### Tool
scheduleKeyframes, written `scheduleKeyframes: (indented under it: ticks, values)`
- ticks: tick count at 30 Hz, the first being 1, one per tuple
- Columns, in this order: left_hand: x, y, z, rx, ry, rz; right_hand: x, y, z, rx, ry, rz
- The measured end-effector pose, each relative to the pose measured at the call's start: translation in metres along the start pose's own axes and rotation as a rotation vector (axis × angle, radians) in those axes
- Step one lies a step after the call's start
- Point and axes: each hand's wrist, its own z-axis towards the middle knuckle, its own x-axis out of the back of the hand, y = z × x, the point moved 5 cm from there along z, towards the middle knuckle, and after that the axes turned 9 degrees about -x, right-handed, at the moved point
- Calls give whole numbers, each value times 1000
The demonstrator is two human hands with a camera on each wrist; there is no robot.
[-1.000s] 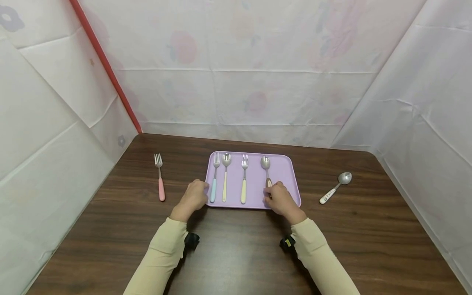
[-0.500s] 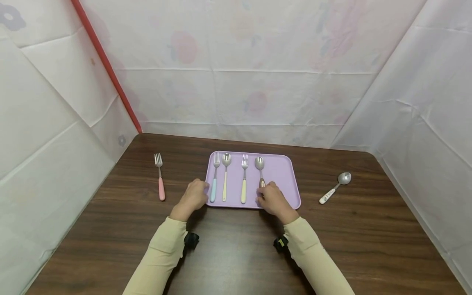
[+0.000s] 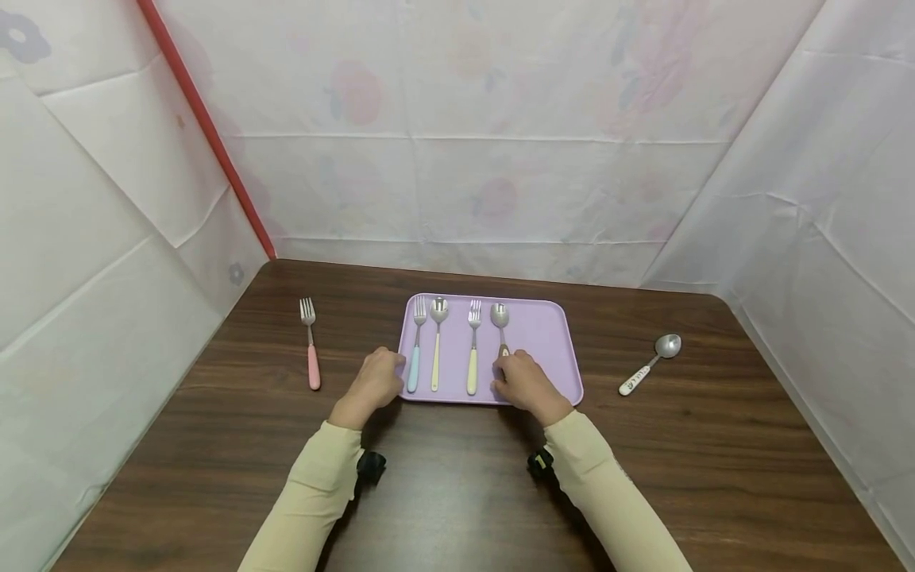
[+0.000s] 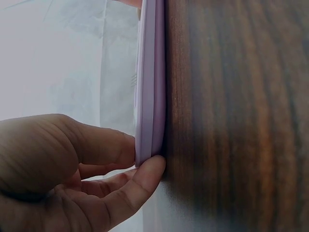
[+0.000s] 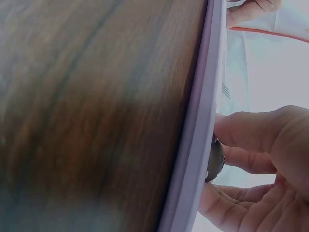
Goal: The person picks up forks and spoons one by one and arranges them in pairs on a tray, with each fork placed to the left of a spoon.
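A purple tray (image 3: pixel 536 342) lies on the table, and my left hand (image 3: pixel 377 377) holds its near left corner, thumb and fingers (image 4: pixel 145 176) at the rim. On the tray, from left to right, are a blue-handled fork (image 3: pixel 415 357), a spoon with a slim pale yellow handle (image 3: pixel 436 349), a yellow-handled fork (image 3: pixel 472 357) and a brown-handled spoon (image 3: pixel 500 318). My right hand (image 3: pixel 525 381) grips that last spoon by its handle (image 5: pixel 216 159), thumb on one side and fingers on the other; the hand hides most of the handle in the head view.
A pink-handled fork (image 3: pixel 311 349) lies on the table left of the tray. To the right lies a spoon with a white patterned handle (image 3: pixel 646 367). Pale printed sheets (image 3: pixel 457 159) hang around the back and sides of the brown wooden table (image 3: pixel 457 492).
My right hand has slid the brown-handled spoon leftward along the tray, closer to the yellow-handled fork. The left hand has stayed at the tray's corner.
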Motion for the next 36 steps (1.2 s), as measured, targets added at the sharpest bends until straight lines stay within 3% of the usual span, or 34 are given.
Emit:
scheduleKeyframes:
  ticks: [15,36]
  values:
    - [-1,-2,0,-19,8,-4,-3,-1,3,-35,-17,56]
    - [0,-1,0,-42,26,3,-5,1,3,-44,3,52]
